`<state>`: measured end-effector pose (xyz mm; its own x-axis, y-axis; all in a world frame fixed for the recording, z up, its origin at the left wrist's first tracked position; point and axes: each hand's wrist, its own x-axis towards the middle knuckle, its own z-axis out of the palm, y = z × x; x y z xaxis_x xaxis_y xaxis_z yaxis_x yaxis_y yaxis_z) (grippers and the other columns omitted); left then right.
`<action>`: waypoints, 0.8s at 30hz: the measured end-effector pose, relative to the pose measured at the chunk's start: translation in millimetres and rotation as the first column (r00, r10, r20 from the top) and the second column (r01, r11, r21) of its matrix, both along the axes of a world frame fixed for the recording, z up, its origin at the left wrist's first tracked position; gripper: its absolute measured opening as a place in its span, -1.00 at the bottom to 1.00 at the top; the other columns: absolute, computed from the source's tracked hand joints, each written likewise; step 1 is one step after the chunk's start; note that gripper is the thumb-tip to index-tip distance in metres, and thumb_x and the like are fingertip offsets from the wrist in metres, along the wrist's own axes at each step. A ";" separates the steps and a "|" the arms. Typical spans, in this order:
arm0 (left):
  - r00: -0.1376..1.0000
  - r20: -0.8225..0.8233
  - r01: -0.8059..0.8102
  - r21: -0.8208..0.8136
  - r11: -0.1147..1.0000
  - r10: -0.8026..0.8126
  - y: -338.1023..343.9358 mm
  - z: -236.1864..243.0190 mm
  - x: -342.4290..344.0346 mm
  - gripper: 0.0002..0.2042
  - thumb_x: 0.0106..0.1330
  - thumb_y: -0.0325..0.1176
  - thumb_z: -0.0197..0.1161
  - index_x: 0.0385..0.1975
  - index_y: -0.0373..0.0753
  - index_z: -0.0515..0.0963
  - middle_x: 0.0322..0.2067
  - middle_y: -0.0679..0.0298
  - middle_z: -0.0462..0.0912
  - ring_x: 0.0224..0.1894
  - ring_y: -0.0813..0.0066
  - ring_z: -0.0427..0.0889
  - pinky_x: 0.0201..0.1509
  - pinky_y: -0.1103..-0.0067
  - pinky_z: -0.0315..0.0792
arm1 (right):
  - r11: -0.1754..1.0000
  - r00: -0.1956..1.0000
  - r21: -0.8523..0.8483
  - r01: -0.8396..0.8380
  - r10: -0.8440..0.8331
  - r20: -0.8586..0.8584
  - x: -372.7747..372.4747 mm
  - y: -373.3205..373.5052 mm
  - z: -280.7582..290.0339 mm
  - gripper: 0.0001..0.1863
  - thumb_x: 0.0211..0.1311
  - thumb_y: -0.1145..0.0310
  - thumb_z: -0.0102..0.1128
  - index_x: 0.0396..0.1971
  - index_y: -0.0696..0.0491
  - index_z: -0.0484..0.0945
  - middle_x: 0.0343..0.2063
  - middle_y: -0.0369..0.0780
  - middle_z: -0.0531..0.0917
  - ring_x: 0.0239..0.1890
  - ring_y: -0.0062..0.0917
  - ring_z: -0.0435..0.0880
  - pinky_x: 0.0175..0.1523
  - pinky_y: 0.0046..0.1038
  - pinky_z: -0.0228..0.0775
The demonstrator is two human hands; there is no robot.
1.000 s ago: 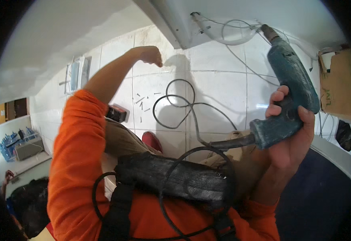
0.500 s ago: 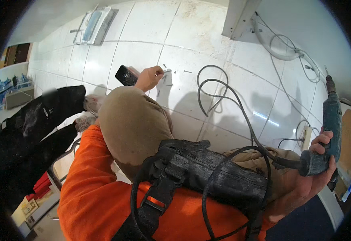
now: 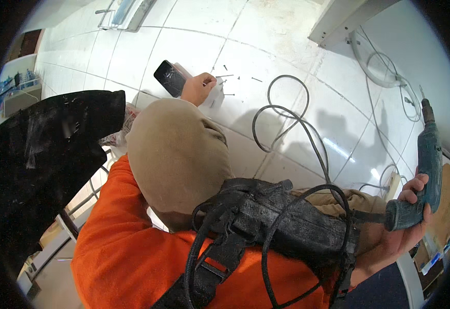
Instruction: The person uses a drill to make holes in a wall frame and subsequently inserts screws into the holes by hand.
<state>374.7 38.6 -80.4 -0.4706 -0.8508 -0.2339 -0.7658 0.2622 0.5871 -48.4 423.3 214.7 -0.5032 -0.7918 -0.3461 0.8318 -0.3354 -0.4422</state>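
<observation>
Down on the white tiled floor, my left hand has its fingers curled into a pinch. Whatever it may hold is too small or hidden to make out. Several loose screws lie just to its right, and a black phone is close by on its left. At the far right, my right hand is wrapped round the handle of a dark green corded power drill. The drill stands tilted upward with its bit pointing away from me. Its black cord loops across the floor and over my body.
A person's dark trouser legs are close at my left. A white metal post stands ahead, with coiled cables by the wall. A pale power strip sits near the drill. A black pouch hangs at my waist.
The view has shifted, with the floor things sitting a little differently in it. My left hand keeps near the screws, fingers still pinched. The dark trouser legs now fill more of the left side.
</observation>
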 end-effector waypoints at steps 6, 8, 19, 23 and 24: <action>0.964 0.254 -0.069 -0.048 0.996 0.079 -48.0 8.2 -72.4 -0.57 0.30 0.03 0.32 -0.21 -0.29 0.72 -0.26 0.00 0.78 -0.14 0.04 0.76 0.00 0.29 0.58 | 0.997 0.992 0.041 0.063 -0.058 -0.109 7.3 -2.0 3.5 -0.30 0.31 0.47 0.18 0.39 0.27 0.11 0.19 -0.03 0.42 0.16 -0.37 0.49 0.16 -0.34 0.54; 0.929 0.368 0.023 0.025 0.999 -0.030 -51.2 -5.1 -86.8 -0.55 0.27 0.08 0.27 -0.23 -0.23 0.75 -0.24 0.03 0.78 -0.10 0.00 0.74 0.00 0.21 0.56 | 0.978 0.960 0.151 0.142 -0.099 -0.261 13.2 -9.6 3.0 -0.31 0.30 0.43 0.21 0.36 0.28 0.16 0.16 0.00 0.44 0.13 -0.35 0.52 0.10 -0.36 0.61; 0.994 -0.105 0.060 0.321 0.945 -0.027 -88.5 108.5 -108.7 -0.85 0.44 -0.38 0.23 -0.31 -0.35 0.60 -0.47 0.25 0.68 -0.42 0.55 0.63 -0.33 0.58 0.53 | 0.933 0.966 0.248 0.260 -0.247 -0.081 23.5 -35.8 15.5 -0.33 0.10 0.41 0.18 0.27 0.25 0.35 -0.07 0.00 0.64 -0.11 -0.32 0.66 -0.14 -0.35 0.67; 0.995 -0.102 0.052 0.437 0.898 -0.008 -106.7 200.8 -82.9 -0.89 0.45 -0.42 0.23 -0.22 -0.34 0.61 -0.39 0.28 0.66 -0.38 0.57 0.62 -0.28 0.57 0.59 | 0.938 0.964 0.280 0.205 -0.244 0.110 17.2 -35.1 28.9 -0.40 0.08 0.43 0.12 0.20 0.25 0.40 -0.08 -0.04 0.65 -0.11 -0.35 0.66 -0.12 -0.33 0.64; 1.000 -0.022 -0.008 0.479 0.878 0.022 -97.0 222.0 -84.9 -0.88 0.46 -0.42 0.24 -0.18 -0.35 0.62 -0.38 0.29 0.66 -0.36 0.57 0.63 -0.23 0.56 0.62 | 0.937 0.955 0.279 0.211 -0.258 0.145 16.8 -28.2 25.5 -0.41 0.09 0.44 0.11 0.19 0.26 0.41 -0.09 -0.04 0.65 -0.12 -0.36 0.65 -0.12 -0.33 0.64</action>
